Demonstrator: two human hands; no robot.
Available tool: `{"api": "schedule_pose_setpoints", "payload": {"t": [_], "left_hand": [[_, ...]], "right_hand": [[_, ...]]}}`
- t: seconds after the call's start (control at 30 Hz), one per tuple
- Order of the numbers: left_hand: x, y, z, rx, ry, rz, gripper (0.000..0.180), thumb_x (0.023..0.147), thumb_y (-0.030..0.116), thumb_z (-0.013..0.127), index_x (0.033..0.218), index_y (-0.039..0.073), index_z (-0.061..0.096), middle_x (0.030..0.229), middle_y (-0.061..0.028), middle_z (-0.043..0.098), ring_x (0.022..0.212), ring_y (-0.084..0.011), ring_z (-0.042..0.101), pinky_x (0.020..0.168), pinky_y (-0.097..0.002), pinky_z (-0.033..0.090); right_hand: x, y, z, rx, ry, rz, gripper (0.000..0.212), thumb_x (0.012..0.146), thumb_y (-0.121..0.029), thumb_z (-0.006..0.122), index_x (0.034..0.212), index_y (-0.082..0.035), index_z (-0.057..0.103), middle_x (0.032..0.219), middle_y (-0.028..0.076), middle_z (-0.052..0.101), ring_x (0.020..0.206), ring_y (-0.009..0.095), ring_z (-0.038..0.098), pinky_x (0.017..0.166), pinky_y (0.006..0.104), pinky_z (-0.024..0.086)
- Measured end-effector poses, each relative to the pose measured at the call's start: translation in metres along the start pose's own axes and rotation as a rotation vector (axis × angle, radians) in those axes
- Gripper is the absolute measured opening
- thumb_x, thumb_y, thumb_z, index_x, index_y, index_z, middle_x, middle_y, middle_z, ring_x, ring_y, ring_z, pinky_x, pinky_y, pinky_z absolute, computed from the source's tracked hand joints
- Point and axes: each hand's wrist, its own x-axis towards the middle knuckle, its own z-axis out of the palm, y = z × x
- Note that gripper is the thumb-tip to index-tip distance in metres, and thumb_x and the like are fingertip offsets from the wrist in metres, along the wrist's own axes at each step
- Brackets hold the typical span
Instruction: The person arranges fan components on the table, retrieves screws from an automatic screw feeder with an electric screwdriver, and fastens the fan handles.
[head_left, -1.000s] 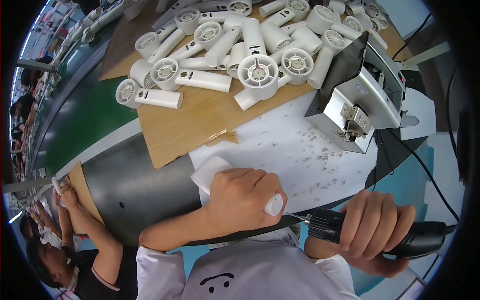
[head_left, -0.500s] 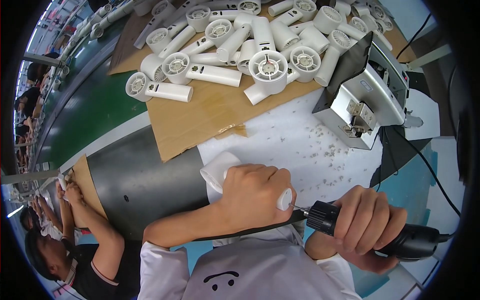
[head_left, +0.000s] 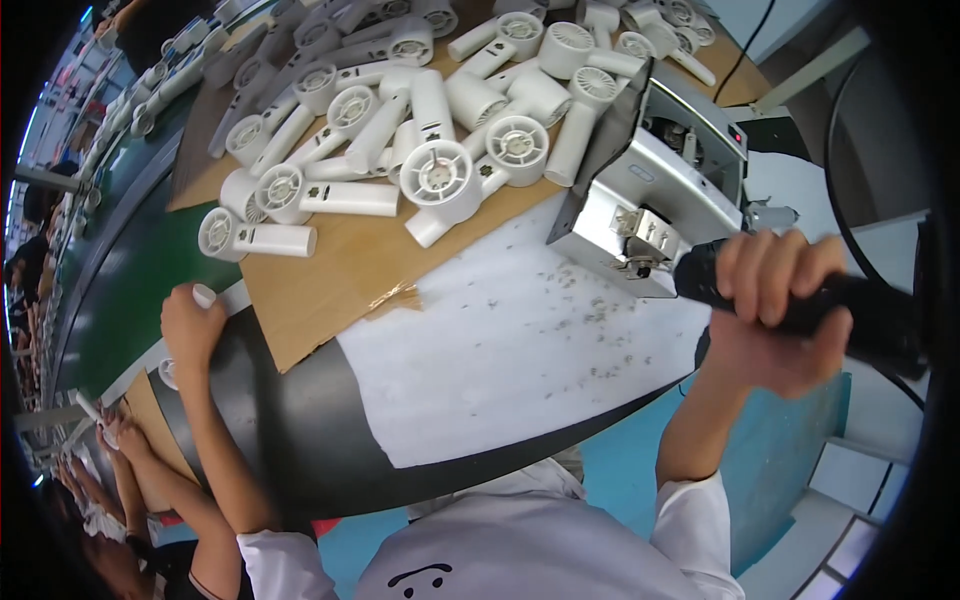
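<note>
A white handheld fan (head_left: 204,296) is sitting in the left hand (head_left: 190,330), out at the far left near the green conveyor belt (head_left: 130,265). That hand's grip is wrapping the handle, leaving its rounded end showing. The right hand (head_left: 778,310) is curling its grip around a black electric screwdriver (head_left: 702,276), which is pointing left just beside a silver machine (head_left: 640,180). Between the hands, a white sheet (head_left: 440,390) is covering part of the dark surface (head_left: 290,440), with tiny bits (head_left: 600,330) scattering across it. Beyond, cardboard (head_left: 290,310) is carrying a heap of white fans (head_left: 350,199). At lower left, a co-worker's hands (head_left: 125,436) are holding something white.
</note>
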Motion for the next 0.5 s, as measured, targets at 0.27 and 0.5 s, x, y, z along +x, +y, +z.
{"api": "schedule_pose_setpoints", "payload": {"t": [0.27, 0.5], "left_hand": [[-0.019, 0.089, 0.018, -0.189, 0.520, 0.817, 0.055, 0.070, -0.002, 0.069, 0.122, 0.002, 0.053, 0.121, -0.0209, 0.054, 0.108, -0.0402, 0.054, 0.091, -0.0440, 0.045], [-0.007, 0.097, 0.012, -0.370, 0.508, 0.893, 0.042, 0.084, 0.011, 0.064, 0.122, -0.001, 0.050, 0.108, -0.0180, 0.057, 0.093, -0.0341, 0.057, 0.083, -0.0396, 0.046]], "right_hand": [[0.003, 0.025, -0.005, -0.149, 0.098, 0.148, 0.025, 0.093, -0.031, 0.048, 0.087, -0.008, 0.040, 0.065, 0.002, 0.041, 0.054, 0.011, 0.039, 0.057, 0.0300, 0.037], [0.008, 0.030, -0.006, -0.148, -0.072, 0.131, 0.031, 0.091, -0.035, 0.056, 0.086, -0.008, 0.041, 0.064, 0.000, 0.044, 0.051, 0.009, 0.041, 0.052, 0.0269, 0.038]]}}
